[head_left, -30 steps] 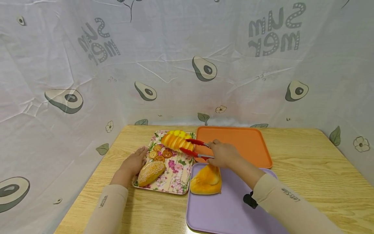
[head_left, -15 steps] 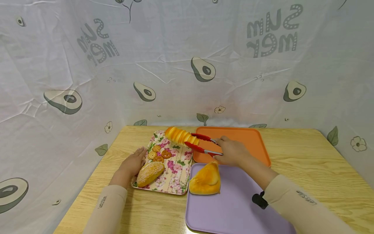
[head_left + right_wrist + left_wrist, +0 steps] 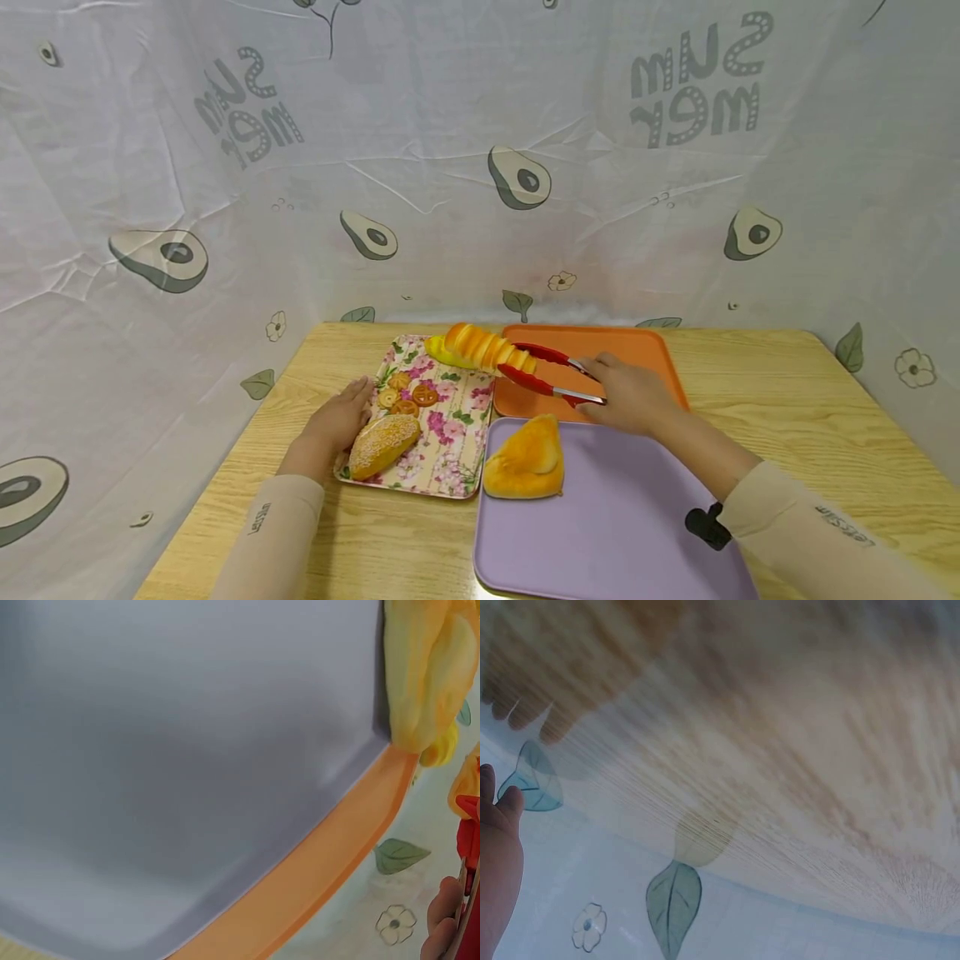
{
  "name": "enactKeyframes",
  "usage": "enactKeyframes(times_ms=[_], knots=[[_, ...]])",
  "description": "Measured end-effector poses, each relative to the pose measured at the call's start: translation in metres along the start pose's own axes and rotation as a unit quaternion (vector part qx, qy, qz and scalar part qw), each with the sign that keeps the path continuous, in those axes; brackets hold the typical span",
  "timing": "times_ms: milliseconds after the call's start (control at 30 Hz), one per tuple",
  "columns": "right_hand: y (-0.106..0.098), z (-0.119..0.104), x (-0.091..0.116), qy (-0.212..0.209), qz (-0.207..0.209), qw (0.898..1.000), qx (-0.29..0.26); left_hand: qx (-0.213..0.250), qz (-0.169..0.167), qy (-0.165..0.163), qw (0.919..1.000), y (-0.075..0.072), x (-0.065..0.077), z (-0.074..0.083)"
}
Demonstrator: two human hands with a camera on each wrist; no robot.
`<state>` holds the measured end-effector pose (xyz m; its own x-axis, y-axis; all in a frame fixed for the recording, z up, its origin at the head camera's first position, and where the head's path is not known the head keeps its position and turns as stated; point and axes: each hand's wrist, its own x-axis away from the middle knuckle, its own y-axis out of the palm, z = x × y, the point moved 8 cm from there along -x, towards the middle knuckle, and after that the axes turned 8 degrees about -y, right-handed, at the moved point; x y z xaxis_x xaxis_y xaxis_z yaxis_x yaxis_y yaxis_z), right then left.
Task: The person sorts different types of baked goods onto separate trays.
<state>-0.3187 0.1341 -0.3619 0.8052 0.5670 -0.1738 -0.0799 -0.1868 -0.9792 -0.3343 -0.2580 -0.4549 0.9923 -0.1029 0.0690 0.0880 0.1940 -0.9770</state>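
Note:
My right hand (image 3: 628, 396) grips a pair of tongs (image 3: 551, 357) with red tips. Between those tips is a ridged, golden bread loaf (image 3: 486, 346), over the line where the floral tray (image 3: 450, 450) meets the orange tray (image 3: 622, 358). Behind the loaf, a yellow bread (image 3: 444, 352) lies partly hidden at the floral tray's far end. My left hand (image 3: 337, 417) rests along that tray's left edge, fingers extended, beside a sesame-topped bun (image 3: 385, 446). Several small cookies (image 3: 405, 393) sit farther up the same tray. The right wrist view catches the red tongs (image 3: 469, 840) at its edge.
A purple tray (image 3: 615, 517) is in front of the orange one, with a folded golden bread (image 3: 527, 458) at its upper left corner. All trays stand on a wooden table (image 3: 795, 400). A printed curtain (image 3: 450, 167) hangs around the back and sides.
My right hand has carried the loaf in the tongs rightward from the floral tray toward the orange tray, uncovering part of the yellow bread. My left hand stays at the tray edge.

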Motion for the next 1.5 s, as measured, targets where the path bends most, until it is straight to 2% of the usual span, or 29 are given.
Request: enactKeyframes(times_ms=[233,767,1100,1500], knots=[[-0.007,0.015,0.019,-0.006,0.012,1.0,-0.008,-0.005,0.003,0.003,1.0,0.002,0.0,-0.005],[-0.015,0.054,0.078,-0.012,0.039,0.999,-0.007,-0.013,-0.001,0.007,0.9999,0.005,-0.001,-0.009],[-0.013,0.07,0.111,-0.013,0.023,0.999,-0.033,-0.004,0.005,0.008,1.0,0.005,-0.002,-0.008],[-0.017,0.085,0.142,-0.021,0.025,0.999,-0.031,-0.007,0.007,0.018,0.9998,0.001,-0.001,-0.001]])
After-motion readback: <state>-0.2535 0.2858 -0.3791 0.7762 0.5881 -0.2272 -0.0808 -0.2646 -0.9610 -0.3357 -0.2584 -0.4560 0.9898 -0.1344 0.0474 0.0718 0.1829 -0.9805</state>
